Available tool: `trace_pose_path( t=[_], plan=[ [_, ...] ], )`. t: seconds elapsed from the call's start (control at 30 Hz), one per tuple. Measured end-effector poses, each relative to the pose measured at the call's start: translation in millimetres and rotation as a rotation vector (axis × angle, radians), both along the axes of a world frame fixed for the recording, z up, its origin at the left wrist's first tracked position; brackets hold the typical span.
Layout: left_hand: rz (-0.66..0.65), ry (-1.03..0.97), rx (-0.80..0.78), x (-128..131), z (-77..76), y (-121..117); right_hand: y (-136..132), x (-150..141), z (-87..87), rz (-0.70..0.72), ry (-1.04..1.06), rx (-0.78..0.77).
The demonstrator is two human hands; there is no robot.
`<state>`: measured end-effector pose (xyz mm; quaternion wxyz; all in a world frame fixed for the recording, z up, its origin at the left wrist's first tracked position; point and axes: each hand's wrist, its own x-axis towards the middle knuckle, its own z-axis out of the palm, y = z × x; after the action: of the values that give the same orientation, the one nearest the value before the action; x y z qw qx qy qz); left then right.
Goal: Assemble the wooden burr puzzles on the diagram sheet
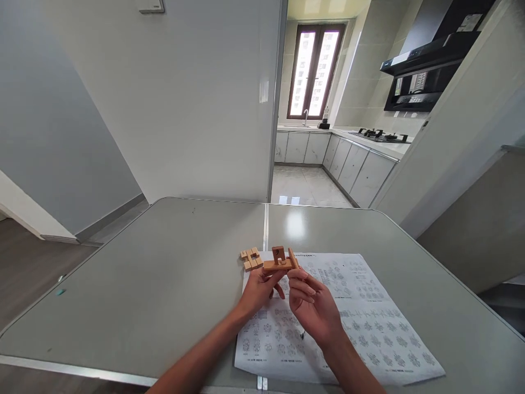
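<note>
- Head view, writing: the upright wooden block [278,253] carries a dark, hand-sized-down mark, perhaps a digit or letter; which one, I cannot tell.
- The printed sheet [369,317] on the surface [164,273] bears rows of small line diagrams with captions, all too small to read.
- A pale label [470,22] on the range hood [435,52] is likewise illegible.
- The left hand [259,290] grips the flat wooden bar [273,266] near its left end, the bar lying just beyond the fingertips, above the sheet.
- The upright block stands on that bar, between the two hands.
- The right hand [314,306] pinches the tilted wooden piece [292,257] by its lower end, at the bar's right end.
- Cut wooden blocks [251,259] sit together just beyond the left hand, near the sheet's far left corner.
</note>
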<state>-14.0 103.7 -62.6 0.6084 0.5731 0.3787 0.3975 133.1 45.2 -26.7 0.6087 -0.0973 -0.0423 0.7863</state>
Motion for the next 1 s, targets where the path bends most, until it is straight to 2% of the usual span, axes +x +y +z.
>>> trace_pose_path(
  t=[0.17,0.3,0.53,0.63,0.8,1.0],
  plan=[
    [-0.089,0.026,0.021,-0.3,3.7,-1.9,-2.4,0.6,-3.0,0.014,0.054,-0.046],
    [-0.114,0.033,0.014,0.1,4.3,-3.7,-2.7,-3.6,-8.3,0.026,-0.048,-0.052],
    [-0.192,-0.041,0.040,0.2,-0.8,-6.3,-4.4,-10.4,-10.6,-0.020,-0.472,-0.017],
    [-0.253,-0.053,-0.003,0.8,-0.2,-6.7,-5.0,-3.1,-6.7,0.004,-0.634,0.010],
    [-0.234,-0.007,0.041,0.1,5.5,-6.7,-4.9,11.2,1.9,0.047,-0.924,0.112],
    [-0.273,0.025,0.050,-1.5,8.7,-9.3,-4.8,18.0,13.0,0.041,-1.308,0.192]
  ],
)
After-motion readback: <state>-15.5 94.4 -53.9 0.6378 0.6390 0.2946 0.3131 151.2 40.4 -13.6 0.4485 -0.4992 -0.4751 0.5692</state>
